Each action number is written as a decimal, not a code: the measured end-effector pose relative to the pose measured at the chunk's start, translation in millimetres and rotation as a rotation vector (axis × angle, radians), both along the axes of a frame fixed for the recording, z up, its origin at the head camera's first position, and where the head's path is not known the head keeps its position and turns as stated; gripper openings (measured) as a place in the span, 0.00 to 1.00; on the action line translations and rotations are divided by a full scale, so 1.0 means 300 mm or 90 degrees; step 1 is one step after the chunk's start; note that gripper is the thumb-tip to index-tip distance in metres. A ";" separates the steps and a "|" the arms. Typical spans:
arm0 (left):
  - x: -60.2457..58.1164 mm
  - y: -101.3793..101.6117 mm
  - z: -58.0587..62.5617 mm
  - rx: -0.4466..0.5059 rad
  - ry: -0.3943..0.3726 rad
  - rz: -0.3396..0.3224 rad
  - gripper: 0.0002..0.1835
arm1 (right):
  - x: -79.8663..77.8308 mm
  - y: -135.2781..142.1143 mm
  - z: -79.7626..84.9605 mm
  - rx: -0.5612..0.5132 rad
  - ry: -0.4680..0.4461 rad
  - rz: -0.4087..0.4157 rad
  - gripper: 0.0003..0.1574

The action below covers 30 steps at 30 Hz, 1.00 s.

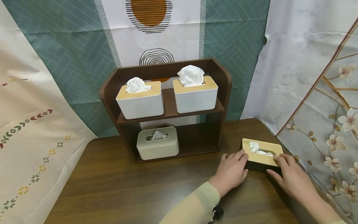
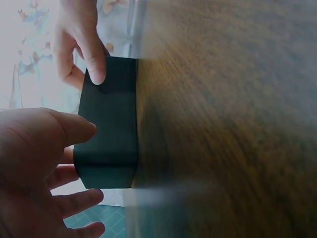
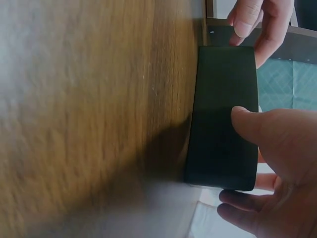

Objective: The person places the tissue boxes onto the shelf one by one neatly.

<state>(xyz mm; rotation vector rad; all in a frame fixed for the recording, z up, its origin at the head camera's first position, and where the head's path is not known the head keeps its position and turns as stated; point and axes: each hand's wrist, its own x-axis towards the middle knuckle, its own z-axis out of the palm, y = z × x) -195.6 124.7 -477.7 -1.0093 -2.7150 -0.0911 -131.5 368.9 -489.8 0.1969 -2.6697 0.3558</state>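
A tissue box (image 1: 258, 158) with a dark body and a light wooden lid rests on the table at the right, white tissue showing in its slot. My left hand (image 1: 230, 169) holds its left end, the thumb toward the front face. At the other end, my right hand (image 1: 295, 177) grips the box with the thumb on the dark front (image 3: 223, 119) and fingers around the end and lid corner. In the left wrist view the dark front face (image 2: 111, 114) stands between both hands. The far side of the box is hidden in both wrist views.
A dark brown two-tier shelf (image 1: 226, 93) stands at the back of the wooden table (image 1: 134, 186). Its upper tier bears a left white tissue box (image 1: 142, 105) and a right one (image 1: 197, 101), both wooden-lidded. Below sits a beige tissue box (image 1: 159, 150). Cloth curtains (image 1: 78, 77) surround the table.
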 end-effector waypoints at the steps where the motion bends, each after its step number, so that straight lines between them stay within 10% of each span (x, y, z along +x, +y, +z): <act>1: 0.004 -0.004 0.003 -0.002 0.000 0.000 0.29 | 0.002 -0.003 0.000 -0.002 0.000 0.002 0.37; 30: 0.105 -0.148 0.023 -0.009 0.073 -0.033 0.30 | 0.063 -0.113 0.006 0.004 0.007 0.039 0.38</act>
